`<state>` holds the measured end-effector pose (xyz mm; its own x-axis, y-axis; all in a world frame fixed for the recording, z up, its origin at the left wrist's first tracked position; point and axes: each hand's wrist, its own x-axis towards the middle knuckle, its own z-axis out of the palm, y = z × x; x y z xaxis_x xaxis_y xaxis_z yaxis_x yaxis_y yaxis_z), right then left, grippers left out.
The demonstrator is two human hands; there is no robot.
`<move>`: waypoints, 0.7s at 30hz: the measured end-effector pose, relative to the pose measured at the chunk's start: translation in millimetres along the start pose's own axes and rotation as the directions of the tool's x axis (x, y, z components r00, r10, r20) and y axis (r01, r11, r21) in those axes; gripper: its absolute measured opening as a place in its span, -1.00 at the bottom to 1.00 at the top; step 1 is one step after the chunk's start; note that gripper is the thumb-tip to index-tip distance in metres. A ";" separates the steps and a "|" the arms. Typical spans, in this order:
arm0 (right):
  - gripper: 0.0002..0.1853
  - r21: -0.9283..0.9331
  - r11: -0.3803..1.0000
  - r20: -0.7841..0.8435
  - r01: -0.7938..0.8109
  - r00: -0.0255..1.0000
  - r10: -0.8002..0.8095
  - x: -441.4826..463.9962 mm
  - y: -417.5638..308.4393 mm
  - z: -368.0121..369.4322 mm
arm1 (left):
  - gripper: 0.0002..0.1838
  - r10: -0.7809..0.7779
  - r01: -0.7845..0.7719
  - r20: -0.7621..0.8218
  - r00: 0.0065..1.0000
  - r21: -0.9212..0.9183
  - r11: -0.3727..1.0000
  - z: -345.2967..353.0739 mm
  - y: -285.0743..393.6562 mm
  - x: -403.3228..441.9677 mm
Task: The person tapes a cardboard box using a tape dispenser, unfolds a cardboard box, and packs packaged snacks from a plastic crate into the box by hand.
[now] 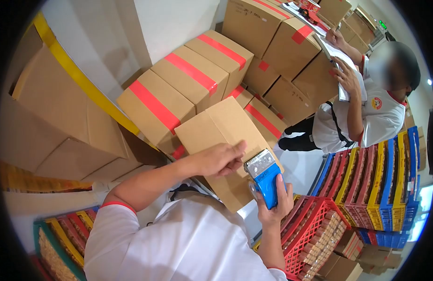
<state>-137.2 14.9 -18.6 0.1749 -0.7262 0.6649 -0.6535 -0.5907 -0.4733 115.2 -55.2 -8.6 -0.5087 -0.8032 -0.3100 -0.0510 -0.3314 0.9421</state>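
My right hand (pixel 276 202) grips a blue tape dispenser (pixel 267 180) with a serrated metal edge at its top. A plain brown cardboard box (pixel 221 125) is right in front of me, with the dispenser over its right side. My left hand (pixel 221 158) is over the middle of this box, close to the dispenser's toothed edge. Its fingers are curled in, and what they may hold is hidden.
Cardboard boxes with red tape (pixel 190 72) are stacked ahead. To the right a person (pixel 385 112) writes on a clipboard (pixel 343 65). Filled red crates (pixel 315 234) and stacked coloured crates (pixel 371 178) stand at the right, a green crate (pixel 41 239) at lower left.
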 end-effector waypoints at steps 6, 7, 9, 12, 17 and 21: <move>-0.17 -0.001 1.000 -0.003 -0.014 1.000 0.014 4.5 -4.8 2.5 | -0.40 0.086 -0.038 0.147 0.985 -0.305 0.952 12.4 -0.1 8.8; -0.17 -0.007 1.000 0.008 -0.004 1.000 0.004 7.4 -6.4 2.7 | -0.45 0.124 -0.086 0.100 0.987 -0.323 0.942 12.0 1.0 8.0; -0.17 -0.013 1.000 0.019 0.006 1.000 -0.005 10.8 -9.4 2.1 | -0.50 0.118 -0.081 0.119 0.986 -0.278 0.957 5.3 3.6 6.2; -0.18 -0.032 0.997 0.108 -0.066 0.992 0.070 21.0 -18.0 3.0 | -0.57 0.238 -0.242 0.096 0.967 0.034 0.970 -24.5 -0.1 11.4; -0.25 -0.114 0.969 0.324 -0.220 0.914 0.246 77.0 -47.7 28.8 | -0.60 0.319 -0.281 -0.002 0.948 0.465 0.840 -133.4 12.4 29.6; -0.30 -0.239 0.951 0.463 -0.196 0.838 0.289 112.0 -54.7 53.2 | -0.55 0.200 -0.202 0.041 0.979 0.321 0.925 -159.4 16.6 21.1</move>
<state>-42.7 -52.8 51.1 0.2986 -0.9420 0.1531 -0.8319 -0.3356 -0.4420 240.6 -156.6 -19.8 -0.5436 -0.8321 -0.1100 -0.2204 0.0151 0.9753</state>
